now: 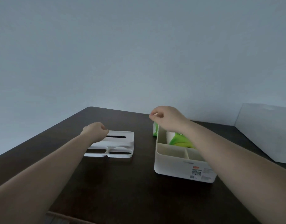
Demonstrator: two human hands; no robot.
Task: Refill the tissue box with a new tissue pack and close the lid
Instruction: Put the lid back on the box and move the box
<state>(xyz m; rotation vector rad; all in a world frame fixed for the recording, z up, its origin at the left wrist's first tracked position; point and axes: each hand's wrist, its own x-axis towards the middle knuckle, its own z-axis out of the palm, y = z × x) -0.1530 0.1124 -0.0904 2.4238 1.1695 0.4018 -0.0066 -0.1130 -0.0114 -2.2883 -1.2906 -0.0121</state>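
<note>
Holding a green tissue pack [181, 140], the box [171, 168] sits between curled hands, grips unclear.

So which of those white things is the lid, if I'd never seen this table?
Start at the dark table. The lid is the flat white piece lying left of the tall open tissue box, under the left hand. Unlike the box, it is thin and has a long dark slot plus cut-out openings.
</note>
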